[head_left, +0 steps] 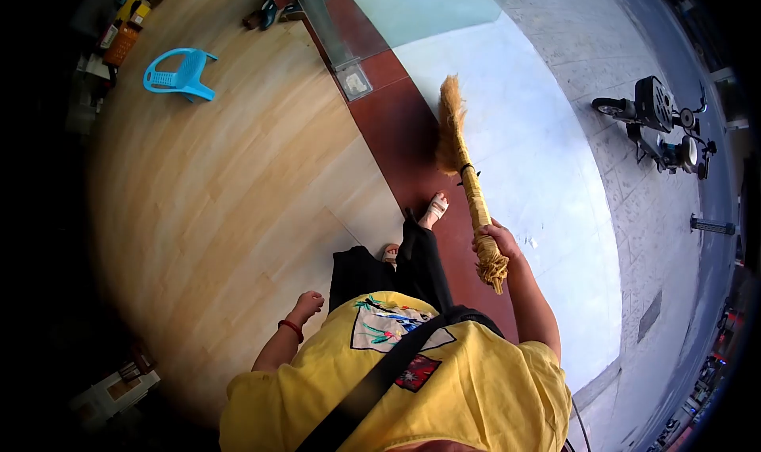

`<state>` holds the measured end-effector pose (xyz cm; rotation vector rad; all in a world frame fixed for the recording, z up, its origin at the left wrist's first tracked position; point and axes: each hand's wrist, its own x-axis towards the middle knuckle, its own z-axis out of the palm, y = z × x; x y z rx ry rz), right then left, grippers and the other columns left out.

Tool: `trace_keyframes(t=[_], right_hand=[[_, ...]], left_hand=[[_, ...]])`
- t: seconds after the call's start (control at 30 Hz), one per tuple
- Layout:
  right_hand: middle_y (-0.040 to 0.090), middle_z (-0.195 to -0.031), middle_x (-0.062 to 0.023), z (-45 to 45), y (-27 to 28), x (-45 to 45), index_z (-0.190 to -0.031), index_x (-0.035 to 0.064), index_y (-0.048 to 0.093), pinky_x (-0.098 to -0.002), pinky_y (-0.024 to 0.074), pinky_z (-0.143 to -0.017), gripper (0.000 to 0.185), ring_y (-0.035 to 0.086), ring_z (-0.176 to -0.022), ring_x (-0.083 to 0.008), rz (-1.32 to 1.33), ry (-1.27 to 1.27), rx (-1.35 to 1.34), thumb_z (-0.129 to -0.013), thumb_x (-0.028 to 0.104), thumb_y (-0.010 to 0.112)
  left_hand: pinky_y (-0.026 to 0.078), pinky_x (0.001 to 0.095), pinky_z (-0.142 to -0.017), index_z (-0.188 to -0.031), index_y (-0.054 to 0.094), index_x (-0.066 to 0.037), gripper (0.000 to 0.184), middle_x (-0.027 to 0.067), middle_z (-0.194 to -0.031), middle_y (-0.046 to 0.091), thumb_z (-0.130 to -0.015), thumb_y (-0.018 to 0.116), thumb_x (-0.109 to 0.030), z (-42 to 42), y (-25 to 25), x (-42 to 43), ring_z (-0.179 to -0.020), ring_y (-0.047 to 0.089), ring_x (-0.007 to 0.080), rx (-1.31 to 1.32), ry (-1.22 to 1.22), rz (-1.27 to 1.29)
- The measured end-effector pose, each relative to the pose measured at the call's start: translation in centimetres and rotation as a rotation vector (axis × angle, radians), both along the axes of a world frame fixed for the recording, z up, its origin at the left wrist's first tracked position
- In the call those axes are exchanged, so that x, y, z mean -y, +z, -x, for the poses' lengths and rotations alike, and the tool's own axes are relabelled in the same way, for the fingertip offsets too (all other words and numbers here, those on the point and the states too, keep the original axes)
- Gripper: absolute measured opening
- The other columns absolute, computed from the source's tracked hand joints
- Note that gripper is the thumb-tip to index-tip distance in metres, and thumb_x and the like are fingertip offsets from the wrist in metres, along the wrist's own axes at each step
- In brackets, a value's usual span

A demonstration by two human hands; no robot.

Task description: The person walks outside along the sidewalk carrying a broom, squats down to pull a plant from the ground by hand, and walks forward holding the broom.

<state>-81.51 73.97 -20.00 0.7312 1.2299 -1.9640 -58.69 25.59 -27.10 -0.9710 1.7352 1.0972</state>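
Observation:
My right hand (499,239) is wrapped round the handle of a straw hand broom (474,194), close to its knotted end. The broom is raised in front of me, its brown bristles pointing away over the boundary between the dark red strip and the white paving. A dark tie binds it where bristles meet handle. My left hand (309,304) hangs by my side above the wooden floor, fingers curled in with nothing seen in them. A red bracelet (292,330) circles that wrist.
A blue plastic chair (181,75) stands on the wood-look floor (238,174). Ahead, a glass door (325,24) borders the dark red threshold (396,127). Shoes (269,14) lie beyond it on the left. Outside at right, a scooter (662,131) is parked on the paving.

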Motion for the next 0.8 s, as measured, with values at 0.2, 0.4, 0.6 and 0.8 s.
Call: trace_keyframes(t=[0.2,0.4,0.6,0.8], right_hand=[[0.053,-0.078,-0.0108,12.6,-3.3,1.9,-0.114,0.0076,0.04,-0.0319,0.0496,-0.053,0.045,0.057,-0.061,-0.021,0.247,0.16,-0.036,-0.071,0.014,0.054],[0.055,-0.069,-0.0132,25.1,-4.6,3.0,-0.092,0.0048,0.047,-0.0364,0.049,-0.049,0.03,0.055,-0.052,-0.0238,0.232,0.221,0.281,-0.071,0.024,0.055],[0.056,-0.068,-0.0104,24.5,-2.4,-10.2,-0.089,0.0027,0.05,-0.0309,0.048,-0.041,0.031,0.055,-0.051,-0.0196,0.217,0.1,0.344,-0.072,0.029,0.054],[0.053,-0.073,-0.012,21.1,0.0,-18.5,-0.107,0.01,0.041,-0.0325,0.0488,-0.046,0.04,0.057,-0.057,-0.021,0.169,-0.176,0.257,-0.071,0.021,0.054]], left_hand=[[0.041,0.0246,-0.047,-0.092,0.054,0.0,0.027,0.0064,-0.072,0.056,-0.071,0.054,-0.017,9.6,0.5,-2.7,-0.057,0.053,0.013,0.035,-0.15,0.06],[0.042,0.0246,-0.051,-0.094,0.054,0.0,0.028,0.0056,-0.074,0.056,-0.072,0.054,-0.017,20.8,1.9,-7.3,-0.06,0.054,0.0122,-0.08,-0.066,0.055],[0.043,0.0253,-0.056,-0.097,0.052,0.001,0.03,0.0067,-0.08,0.056,-0.073,0.054,-0.016,29.0,3.0,-13.6,-0.066,0.054,0.0134,-0.129,0.071,-0.032],[0.041,0.0246,-0.05,-0.085,0.056,-0.001,0.02,0.0046,-0.07,0.056,-0.072,0.052,-0.016,32.5,3.6,-16.9,-0.061,0.054,0.0133,-0.141,-0.307,-0.062]])
